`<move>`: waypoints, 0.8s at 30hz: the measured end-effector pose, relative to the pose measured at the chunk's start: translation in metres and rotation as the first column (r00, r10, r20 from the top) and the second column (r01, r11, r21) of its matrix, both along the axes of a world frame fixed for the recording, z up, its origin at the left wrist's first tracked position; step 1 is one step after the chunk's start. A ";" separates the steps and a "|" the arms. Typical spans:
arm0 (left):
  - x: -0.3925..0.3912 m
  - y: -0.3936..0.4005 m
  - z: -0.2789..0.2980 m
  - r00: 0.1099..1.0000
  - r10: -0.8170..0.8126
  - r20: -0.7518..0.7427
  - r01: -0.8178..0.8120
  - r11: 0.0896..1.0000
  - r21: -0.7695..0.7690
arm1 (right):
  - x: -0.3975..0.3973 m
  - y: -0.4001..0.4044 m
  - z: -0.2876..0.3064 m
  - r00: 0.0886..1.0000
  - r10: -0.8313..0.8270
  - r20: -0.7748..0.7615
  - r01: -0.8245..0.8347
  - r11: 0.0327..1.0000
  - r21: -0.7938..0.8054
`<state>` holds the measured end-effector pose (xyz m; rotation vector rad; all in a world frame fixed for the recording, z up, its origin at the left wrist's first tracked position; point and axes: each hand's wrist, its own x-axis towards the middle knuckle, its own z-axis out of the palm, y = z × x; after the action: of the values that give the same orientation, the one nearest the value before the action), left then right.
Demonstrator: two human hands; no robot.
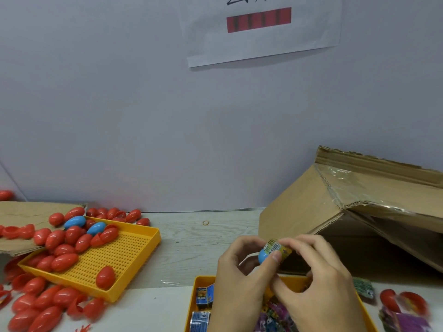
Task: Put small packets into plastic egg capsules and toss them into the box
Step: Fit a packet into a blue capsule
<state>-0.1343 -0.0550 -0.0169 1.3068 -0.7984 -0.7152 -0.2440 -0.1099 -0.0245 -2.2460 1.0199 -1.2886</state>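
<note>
While the left hand point(242, 274) curls its fingers and thumb round a blue egg capsule half point(263, 256), the right hand point(316, 276) pinches a small yellow printed packet point(275, 248) at the capsule's open mouth, so both hands meet just above the near edge of the counter point(196, 245). Below the hands sits a yellow tray point(199, 281) holding more packets, blue ones point(205, 295) at its left side and purple ones nearer the wrists. Just behind the hands a cardboard box point(311, 202) lies tipped on its side, its dark opening facing the person and its flaps taped. To the left, a perforated yellow tray point(134, 250) rests tilted on the counter, heaped with red egg capsules point(64, 262) and two blue ones point(75, 221); more red capsules spill around it. A rubber band point(205, 222) lies near the wall. A paper sheet point(263, 29) hangs on the wall above.
</note>
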 end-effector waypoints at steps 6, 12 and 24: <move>0.000 0.000 0.002 0.998 -0.025 -0.051 0.027 0.999 0.036 | -0.001 -0.002 -0.002 1.000 0.031 0.001 -0.031 0.999 -0.007; 0.001 -0.001 -0.001 0.998 -0.034 -0.058 0.036 0.998 0.041 | -0.003 -0.003 -0.004 0.997 0.076 -0.008 -0.076 0.997 0.017; -0.002 -0.002 -0.001 0.999 -0.046 -0.009 0.045 0.997 -0.068 | -0.002 -0.001 -0.002 0.995 0.085 0.043 -0.086 0.996 0.014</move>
<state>-0.1363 -0.0571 -0.0179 1.2260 -0.8396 -0.7245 -0.2461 -0.1106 -0.0264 -2.2150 0.9059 -1.2821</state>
